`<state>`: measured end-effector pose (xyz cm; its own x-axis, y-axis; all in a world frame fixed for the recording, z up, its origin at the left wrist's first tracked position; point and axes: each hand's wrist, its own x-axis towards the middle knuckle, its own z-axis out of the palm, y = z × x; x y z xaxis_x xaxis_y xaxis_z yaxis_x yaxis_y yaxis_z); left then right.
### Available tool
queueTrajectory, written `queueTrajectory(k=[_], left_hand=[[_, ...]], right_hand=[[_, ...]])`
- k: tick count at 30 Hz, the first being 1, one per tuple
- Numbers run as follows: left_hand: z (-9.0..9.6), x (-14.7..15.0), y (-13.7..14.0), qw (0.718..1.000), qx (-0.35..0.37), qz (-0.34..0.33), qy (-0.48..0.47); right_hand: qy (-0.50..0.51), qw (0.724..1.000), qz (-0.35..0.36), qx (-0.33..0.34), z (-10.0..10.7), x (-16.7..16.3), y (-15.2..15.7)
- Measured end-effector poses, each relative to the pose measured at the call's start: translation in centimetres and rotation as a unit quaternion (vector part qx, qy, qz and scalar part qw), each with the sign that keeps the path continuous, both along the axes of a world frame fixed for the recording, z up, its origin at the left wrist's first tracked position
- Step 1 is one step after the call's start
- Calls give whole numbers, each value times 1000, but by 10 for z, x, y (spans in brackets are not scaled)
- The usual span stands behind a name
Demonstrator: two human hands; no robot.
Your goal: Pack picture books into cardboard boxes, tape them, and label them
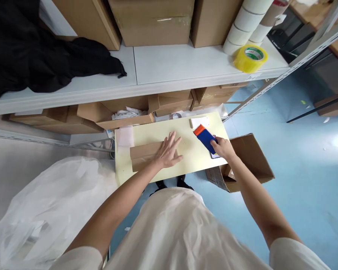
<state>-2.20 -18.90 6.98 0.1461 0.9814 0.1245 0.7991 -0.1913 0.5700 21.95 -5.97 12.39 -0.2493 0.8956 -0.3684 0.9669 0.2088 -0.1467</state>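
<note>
My left hand (169, 152) rests with fingers spread over the right end of a flat brown cardboard box (142, 155) on the cream table (183, 168). In my right hand (222, 147) is a flat blue piece with an orange end (205, 139), gripped at its near end and tilted above the table's right side; its exact kind does not show. Partly hidden below that hand lies a small flat dark-edged item (215, 155). A stack of white cards or labels (199, 122) sits just beyond the orange end. Pinkish sheets (125, 135) lie at the table's far left.
Behind the table runs a grey shelf (169, 71) with cartons, a black cloth (59, 63) and yellow tape (250, 59). Open cartons (124, 114) stand beneath it. On the floor, an open carton (250, 161) is at right and a large translucent plastic bag (53, 206) at left.
</note>
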Motion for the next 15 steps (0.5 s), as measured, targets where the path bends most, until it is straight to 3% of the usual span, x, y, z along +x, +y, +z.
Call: queueTrajectory(k=[4, 7, 9, 12, 15], left_hand=[[0, -15, -7, 995, 47, 60, -59], [10, -30, -26, 994, 29, 101, 8], [15, -43, -44, 983, 8, 172, 56], [15, -62, -70, 938, -48, 338, 57], [5, -78, -87, 875, -122, 467, -38]], right_hand=[[44, 998, -1, -35, -33, 7, -18], [26, 999, 34, -15, -61, -2, -29], [12, 998, 57, -16, -80, -10, -33], [-3, 998, 61, -31, -106, -21, -37], [-15, 998, 49, -36, -126, -27, -43]])
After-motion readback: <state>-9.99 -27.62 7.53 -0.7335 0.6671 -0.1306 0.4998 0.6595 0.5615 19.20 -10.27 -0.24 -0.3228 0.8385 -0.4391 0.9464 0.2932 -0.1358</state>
